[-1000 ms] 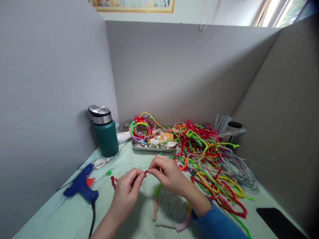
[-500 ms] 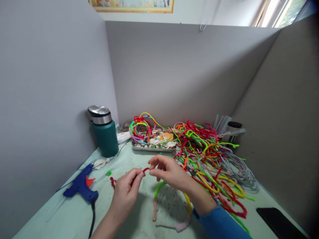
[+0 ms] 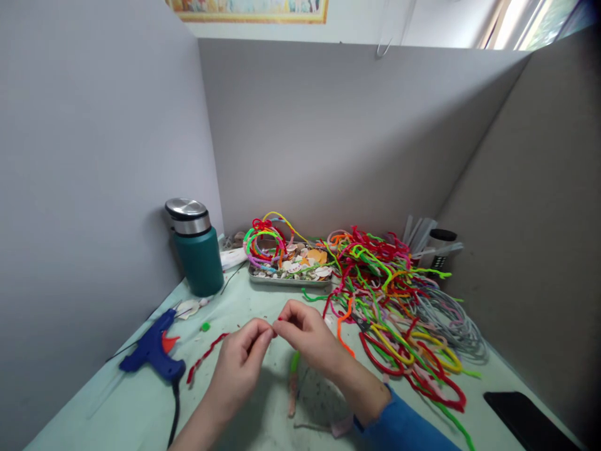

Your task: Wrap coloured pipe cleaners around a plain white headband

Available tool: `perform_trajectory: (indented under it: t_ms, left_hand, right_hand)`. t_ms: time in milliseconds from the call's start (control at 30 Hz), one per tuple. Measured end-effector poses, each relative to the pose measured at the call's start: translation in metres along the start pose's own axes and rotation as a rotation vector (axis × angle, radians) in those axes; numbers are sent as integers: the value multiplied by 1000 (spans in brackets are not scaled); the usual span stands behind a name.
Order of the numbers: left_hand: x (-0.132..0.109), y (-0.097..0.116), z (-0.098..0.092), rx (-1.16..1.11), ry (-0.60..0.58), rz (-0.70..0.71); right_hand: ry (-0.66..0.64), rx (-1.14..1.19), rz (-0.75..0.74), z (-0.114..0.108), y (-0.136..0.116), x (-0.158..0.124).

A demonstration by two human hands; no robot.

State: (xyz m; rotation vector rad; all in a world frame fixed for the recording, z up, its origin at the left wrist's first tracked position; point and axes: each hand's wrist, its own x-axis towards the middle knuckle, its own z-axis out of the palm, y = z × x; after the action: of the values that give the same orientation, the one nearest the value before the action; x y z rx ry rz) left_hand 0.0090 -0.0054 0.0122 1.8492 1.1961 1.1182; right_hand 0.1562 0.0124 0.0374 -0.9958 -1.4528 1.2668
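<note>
A red pipe cleaner [image 3: 205,357] trails out to the left behind my left hand [image 3: 241,360], which pinches it between thumb and forefinger. Against those fingertips is my right hand [image 3: 312,338], its thumb and forefinger closed as well; a speck of red shows at its tips, and the rest there is hidden. Under my right hand and wrist lies a ring of joined coloured pieces, partly covered: a green section [image 3: 294,362], a peach section [image 3: 292,398] and a lavender section [image 3: 342,427] show.
A blue glue gun [image 3: 154,351] and a teal bottle [image 3: 197,260] stand at left. At the back, a metal tray [image 3: 291,282] holds shells and coiled rings. A tangled heap of pipe cleaners [image 3: 375,275] fills the right, near a black phone-like slab [image 3: 526,419].
My right hand has turned and come in to my left fingertips, covering the short red arc between them. More red tail shows at left, and more of the ring is hidden.
</note>
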Motion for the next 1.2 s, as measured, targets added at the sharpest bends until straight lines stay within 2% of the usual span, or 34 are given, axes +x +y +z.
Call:
perform_trajectory:
  t_ms: [100, 167, 267, 367, 433, 500, 600, 700, 800, 867, 1033, 1200]
  left_hand:
    - [-3, -6, 5, 300, 67, 151]
    - [-4, -7, 9, 365, 107, 177]
    - [-1, -4, 9, 246, 109, 126]
    - [2, 2, 5, 42, 74, -21]
    - [4, 4, 3, -157, 30, -125]
    - [5, 3, 2, -381, -31, -225]
    - [7, 0, 3, -599, -107, -334]
    - [7, -2, 5, -633, -139, -335]
    - [7, -3, 6, -543, -162, -289]
    - [7, -3, 6, -389, -155, -239]
    - [3, -2, 8, 106, 62, -36]
    - [1, 1, 7, 168, 133, -20]
  right_hand:
    - [-12, 307, 285, 4, 3, 0]
    - [10, 370, 344, 4, 5, 1]
    - [106, 164, 171, 0, 7, 4]
    - [37, 43, -10, -3, 7, 5]
    - [-62, 104, -12, -3, 7, 5]
    - [-102, 170, 15, -1, 7, 5]
    - [-68, 189, 9, -1, 7, 5]
    - [-28, 175, -1, -2, 7, 6]
    - [23, 200, 22, -4, 6, 6]
    - [75, 225, 41, -2, 5, 6]
    - [137, 326, 80, 4, 5, 5]
    - [210, 420, 64, -7, 2, 7]
